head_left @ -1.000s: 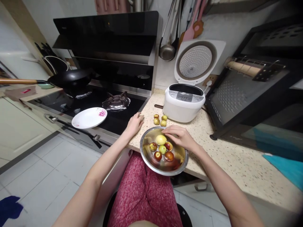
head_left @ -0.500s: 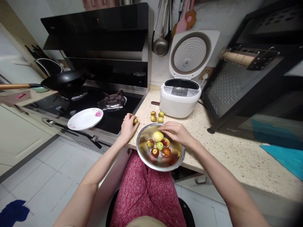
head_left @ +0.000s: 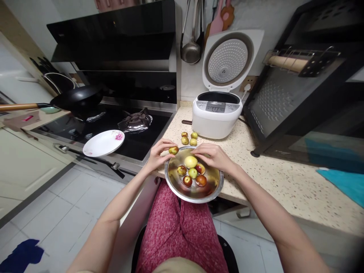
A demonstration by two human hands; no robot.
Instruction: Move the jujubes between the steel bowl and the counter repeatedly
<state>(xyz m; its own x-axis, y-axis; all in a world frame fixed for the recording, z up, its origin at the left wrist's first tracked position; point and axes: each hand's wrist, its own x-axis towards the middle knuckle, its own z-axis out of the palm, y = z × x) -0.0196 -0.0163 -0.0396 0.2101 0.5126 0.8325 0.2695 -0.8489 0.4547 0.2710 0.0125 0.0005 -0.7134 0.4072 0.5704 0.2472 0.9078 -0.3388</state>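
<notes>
left hand [head_left: 158,153] pinches fruit [head_left: 173,150] | right hand [head_left: 214,156] grips bowl [head_left: 194,195] rim | rice cooker [head_left: 216,113] behind — three fruits [head_left: 189,138] between

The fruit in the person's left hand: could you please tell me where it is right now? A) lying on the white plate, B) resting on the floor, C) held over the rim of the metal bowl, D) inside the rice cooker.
C: the left hand pinches a small fruit in its fingertips right at the near-left rim of the metal bowl, while the right hand rests on the bowl's far edge.
</notes>
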